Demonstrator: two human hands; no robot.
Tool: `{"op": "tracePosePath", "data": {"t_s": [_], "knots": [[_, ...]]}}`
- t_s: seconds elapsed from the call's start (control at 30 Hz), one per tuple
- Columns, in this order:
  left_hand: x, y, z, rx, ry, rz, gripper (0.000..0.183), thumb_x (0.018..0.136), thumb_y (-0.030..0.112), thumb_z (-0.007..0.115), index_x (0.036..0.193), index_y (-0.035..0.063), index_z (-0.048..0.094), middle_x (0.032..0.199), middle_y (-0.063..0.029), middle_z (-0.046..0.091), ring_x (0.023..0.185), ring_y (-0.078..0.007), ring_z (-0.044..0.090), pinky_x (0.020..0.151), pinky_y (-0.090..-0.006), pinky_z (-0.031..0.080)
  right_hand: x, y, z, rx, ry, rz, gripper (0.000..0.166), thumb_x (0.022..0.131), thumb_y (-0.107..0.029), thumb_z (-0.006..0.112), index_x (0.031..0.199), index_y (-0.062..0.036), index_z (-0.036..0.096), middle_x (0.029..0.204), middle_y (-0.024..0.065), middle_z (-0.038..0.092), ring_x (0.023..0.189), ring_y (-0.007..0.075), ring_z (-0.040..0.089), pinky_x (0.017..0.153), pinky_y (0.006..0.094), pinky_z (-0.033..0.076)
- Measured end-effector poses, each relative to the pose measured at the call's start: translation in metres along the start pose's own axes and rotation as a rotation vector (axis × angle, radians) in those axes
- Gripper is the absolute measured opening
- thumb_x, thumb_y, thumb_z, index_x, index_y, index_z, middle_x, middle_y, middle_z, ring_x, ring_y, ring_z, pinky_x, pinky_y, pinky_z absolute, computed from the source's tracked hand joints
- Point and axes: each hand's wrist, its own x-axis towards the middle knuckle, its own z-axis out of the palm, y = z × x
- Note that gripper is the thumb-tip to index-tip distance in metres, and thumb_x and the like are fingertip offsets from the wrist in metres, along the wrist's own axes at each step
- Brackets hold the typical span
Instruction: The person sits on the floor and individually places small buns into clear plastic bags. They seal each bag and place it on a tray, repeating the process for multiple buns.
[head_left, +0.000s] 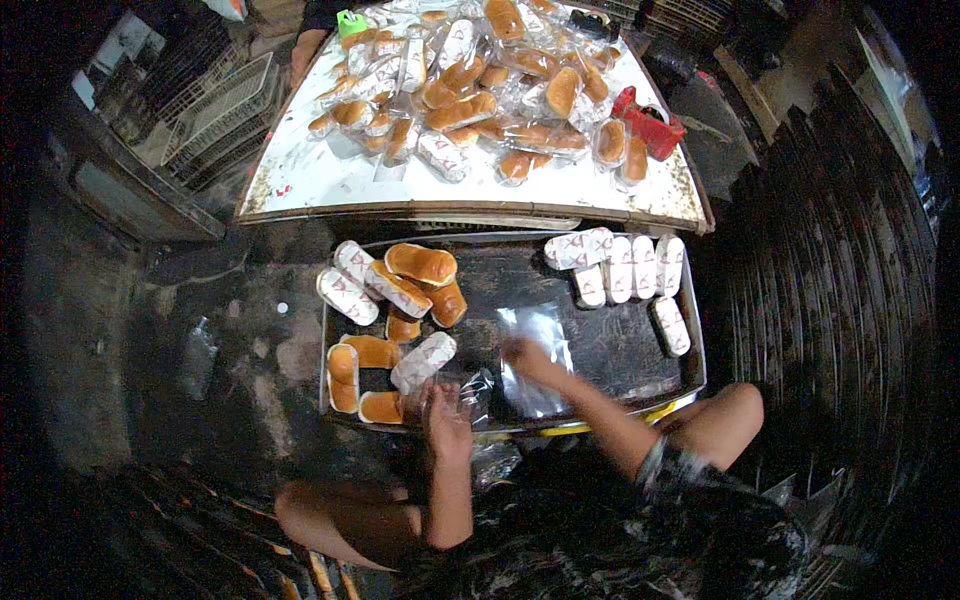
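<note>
A dark shallow tray (517, 277) lies before me. At its near edge is my left hand (448, 426), blurred, just below a roll in white printed paper (424, 363) and beside a crumpled clear plastic bag (478, 394). Whether its fingers grip anything is unclear. My right hand (529, 360), also blurred, is over flat clear plastic bags (541, 397) in the middle of the tray; its fingertips cannot be made out. Several golden-brown bread rolls (420, 262) lie loosely on the tray's left side. On the right, several paper-wrapped rolls (619, 270) are mostly in a row.
Beyond the tray stands a white table (330, 184) heaped with bagged rolls (461, 112). A red holder or tool (649, 124) sits at its right. Another person's arm (302, 56) is at the table's far left, near stacked plastic crates (225, 112). Corrugated sheeting (832, 262) rises on the right.
</note>
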Motion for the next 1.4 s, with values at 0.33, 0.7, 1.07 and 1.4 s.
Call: {"op": "tracePosePath", "data": {"t_s": [0.33,0.7,1.07,1.4], "knots": [[0.001,0.054,-0.014,-0.235,0.126,0.326,0.034,0.082,0.024,0.046,0.108,0.0025,0.041,0.103,-0.0077,0.046,0.101,-0.0226,0.044,0.085,-0.0411,0.041,0.049,0.041,-0.128,-0.5,0.488,-0.172,0.024,0.077,-0.023,0.05,0.09,-0.004,0.056,0.082,0.0172,0.059,0.071,0.0335,0.057,0.061,0.04,0.045],[-0.044,0.004,0.028,-0.197,-0.399,-0.066,0.047,0.083,0.035,0.038,0.116,0.0028,0.038,0.109,-0.0177,0.048,0.099,-0.0329,0.048,0.088,-0.0449,0.037,-0.111,-0.049,0.009,0.478,0.177,-0.105,0.055,0.073,-0.02,0.064,0.119,-0.0057,0.039,0.11,0.0156,0.051,0.097,0.0288,0.052,0.08,0.0371,0.043],[-0.057,-0.011,0.023,-0.009,-0.283,-0.055,0.046,0.077,0.034,0.044,0.111,0.0031,0.043,0.106,-0.0155,0.05,0.098,-0.0272,0.048,0.083,-0.0431,0.041,-0.114,-0.081,0.022,0.515,0.341,-0.059,0.06,0.072,-0.023,0.065,0.118,0.0029,0.035,0.115,0.0187,0.045,0.109,0.0293,0.043,0.09,0.0336,0.035],[-0.057,-0.069,-0.006,1.2,-0.482,0.057,0.051,0.082,0.035,0.049,0.123,0.0078,0.036,0.117,-0.0148,0.043,0.1,-0.0239,0.05,0.082,-0.0406,0.042,-0.068,-0.088,-0.094,-0.012,0.654,-0.496,0.016,0.075,-0.014,0.054,0.07,0.0006,0.06,0.066,0.0192,0.056,0.058,0.0316,0.056,0.053,0.0359,0.044]]}}
